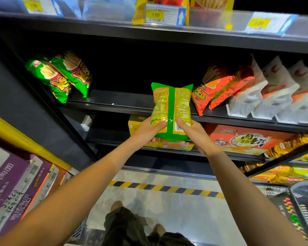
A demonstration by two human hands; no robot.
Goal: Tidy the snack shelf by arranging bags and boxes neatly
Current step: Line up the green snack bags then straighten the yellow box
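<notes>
A green and yellow snack bag (pixel 172 105) is held upright, its printed back facing me, in front of the middle shelf (pixel 114 102). My left hand (pixel 148 131) grips its lower left corner and my right hand (pixel 194 133) grips its lower right corner. Two green fries bags (pixel 60 75) lean together at the shelf's left end. Orange-red fries bags (pixel 215 86) and several white pouches (pixel 267 93) stand at the right. The stretch of shelf between the green and orange bags holds nothing.
An orange box (pixel 247 139) and a yellow box (pixel 134 124) lie on the lower shelf. Price tags (pixel 164 15) line the upper shelf edge. Purple boxes (pixel 16 189) are stacked at the left. A basket (pixel 302 206) sits at the lower right. Hazard tape (pixel 167 188) marks the floor.
</notes>
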